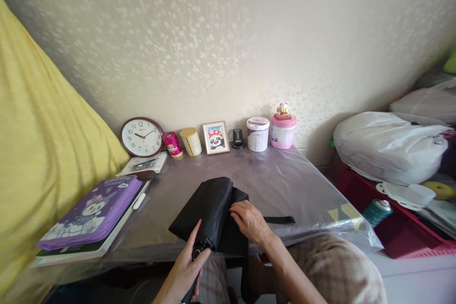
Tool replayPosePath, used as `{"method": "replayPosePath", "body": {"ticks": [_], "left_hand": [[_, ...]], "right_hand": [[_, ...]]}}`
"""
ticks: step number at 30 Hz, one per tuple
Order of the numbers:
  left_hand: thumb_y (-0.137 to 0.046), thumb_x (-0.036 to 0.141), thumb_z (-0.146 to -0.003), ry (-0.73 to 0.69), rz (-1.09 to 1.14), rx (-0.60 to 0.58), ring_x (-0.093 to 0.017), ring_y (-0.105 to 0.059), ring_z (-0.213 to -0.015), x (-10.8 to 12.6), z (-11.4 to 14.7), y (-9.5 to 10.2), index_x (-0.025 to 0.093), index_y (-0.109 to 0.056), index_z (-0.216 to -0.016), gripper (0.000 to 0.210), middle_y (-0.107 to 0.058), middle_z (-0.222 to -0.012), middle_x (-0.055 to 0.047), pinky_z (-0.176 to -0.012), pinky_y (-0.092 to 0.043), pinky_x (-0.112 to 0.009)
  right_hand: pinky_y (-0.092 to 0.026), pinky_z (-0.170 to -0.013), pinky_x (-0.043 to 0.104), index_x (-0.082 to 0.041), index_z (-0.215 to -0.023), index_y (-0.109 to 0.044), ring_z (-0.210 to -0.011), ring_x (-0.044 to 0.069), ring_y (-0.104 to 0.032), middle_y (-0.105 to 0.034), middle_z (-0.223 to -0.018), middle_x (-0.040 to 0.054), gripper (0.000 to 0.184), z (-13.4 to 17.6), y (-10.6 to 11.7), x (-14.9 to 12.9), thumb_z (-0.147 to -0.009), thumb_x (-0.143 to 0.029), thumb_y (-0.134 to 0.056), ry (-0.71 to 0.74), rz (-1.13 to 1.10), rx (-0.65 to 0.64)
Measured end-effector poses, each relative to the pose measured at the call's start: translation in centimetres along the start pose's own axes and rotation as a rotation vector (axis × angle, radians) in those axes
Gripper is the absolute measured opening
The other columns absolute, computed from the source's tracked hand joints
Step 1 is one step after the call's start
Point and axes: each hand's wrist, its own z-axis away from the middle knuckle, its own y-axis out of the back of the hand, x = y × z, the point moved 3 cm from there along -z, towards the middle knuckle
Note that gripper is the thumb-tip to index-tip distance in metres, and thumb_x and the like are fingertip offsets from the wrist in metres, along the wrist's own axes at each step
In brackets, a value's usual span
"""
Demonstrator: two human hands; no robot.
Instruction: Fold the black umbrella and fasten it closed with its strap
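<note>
A black folding umbrella (210, 204) lies at the table's front edge, its canopy collapsed but loose, with panels spread to both sides. My left hand (187, 266) is wrapped round its dark handle, near a button. On the right side of the canopy, my right hand (252, 222) pinches a fold of the black fabric, its fingers curled together. A black strap (280, 220) sticks out to the right, beyond my right hand. Part of the fabric hangs below the table edge between my hands.
A purple case (92, 211) lies on books at the left. Along the wall stand a clock (141, 137), tins, a picture frame (216, 137) and tubs. A red basket (409, 237) with a spray can (377, 212) and a white bag (388, 145) is at right. Plastic film covers the table (292, 175).
</note>
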Motion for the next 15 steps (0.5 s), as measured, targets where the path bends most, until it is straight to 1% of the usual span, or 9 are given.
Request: {"method": "replayPosePath", "body": {"ticks": [2, 4, 6, 8, 10, 12, 15], "left_hand": [[-0.044, 0.057, -0.08, -0.001, -0.024, 0.022, -0.009, -0.043, -0.028, 0.2, 0.2, -0.1, 0.032, 0.004, -0.141, 0.082, -0.043, -0.044, 0.013, -0.028, -0.036, -0.017], [-0.043, 0.055, -0.081, -0.011, -0.055, 0.031, -0.01, -0.043, -0.028, 0.5, 0.4, -0.3, 0.03, 0.004, -0.142, 0.08, -0.04, -0.041, 0.013, -0.028, -0.035, -0.016], [-0.042, 0.053, -0.082, -0.025, -0.081, 0.029, -0.01, -0.044, -0.028, 0.7, 0.5, -0.5, 0.029, 0.004, -0.142, 0.079, -0.038, -0.039, 0.014, -0.029, -0.035, -0.016], [-0.042, 0.052, -0.083, -0.032, -0.088, 0.03, -0.011, -0.044, -0.028, 0.8, 0.6, -0.5, 0.03, 0.005, -0.142, 0.078, -0.04, -0.039, 0.014, -0.029, -0.035, -0.017], [-0.042, 0.052, -0.083, -0.033, -0.086, 0.03, -0.01, -0.045, -0.028, 0.8, 0.6, -0.5, 0.031, 0.005, -0.141, 0.078, -0.042, -0.042, 0.013, -0.029, -0.036, -0.017], [-0.042, 0.051, -0.083, -0.033, -0.085, 0.03, -0.01, -0.045, -0.028, 0.8, 0.6, -0.6, 0.031, 0.004, -0.142, 0.077, -0.041, -0.043, 0.013, -0.029, -0.036, -0.017], [-0.042, 0.051, -0.083, -0.027, -0.091, 0.039, -0.01, -0.045, -0.029, 0.9, 0.7, -0.6, 0.03, 0.004, -0.142, 0.077, -0.042, -0.043, 0.012, -0.029, -0.035, -0.016]], "right_hand": [[-0.04, -0.092, 0.033, -0.021, -0.102, -0.064, -0.108, 0.02, -0.051, -0.063, -0.112, 0.0054, 0.024, -1.1, -0.3, 1.8, -0.087, -0.021, -0.045, -0.027, 0.067, -0.007], [-0.036, -0.096, 0.036, -0.021, -0.106, -0.063, -0.114, 0.022, -0.048, -0.06, -0.118, 0.006, 0.025, -2.1, -0.7, 3.3, -0.086, -0.022, -0.047, -0.046, 0.132, -0.034], [-0.034, -0.098, 0.038, -0.019, -0.11, -0.061, -0.116, 0.023, -0.047, -0.057, -0.123, 0.0073, 0.028, -2.7, -0.9, 4.4, -0.086, -0.023, -0.048, -0.126, 0.193, -0.029], [-0.034, -0.097, 0.037, -0.018, -0.111, -0.06, -0.116, 0.025, -0.047, -0.054, -0.125, 0.0083, 0.029, -2.9, -0.5, 5.0, -0.085, -0.023, -0.048, -0.235, 0.235, 0.009], [-0.035, -0.096, 0.034, -0.018, -0.11, -0.06, -0.112, 0.023, -0.049, -0.057, -0.121, 0.0084, 0.029, -2.5, 0.3, 5.1, -0.086, -0.023, -0.046, -0.323, 0.237, 0.062], [-0.036, -0.092, 0.029, -0.019, -0.108, -0.061, -0.104, 0.02, -0.055, -0.062, -0.112, 0.0075, 0.028, -1.6, 1.3, 5.1, -0.087, -0.023, -0.041, -0.411, 0.197, 0.105], [-0.039, -0.084, 0.026, -0.021, -0.103, -0.062, -0.095, 0.018, -0.061, -0.067, -0.099, 0.0058, 0.03, 0.1, 2.3, 5.1, -0.088, -0.024, -0.037, -0.567, 0.107, 0.092]]}}
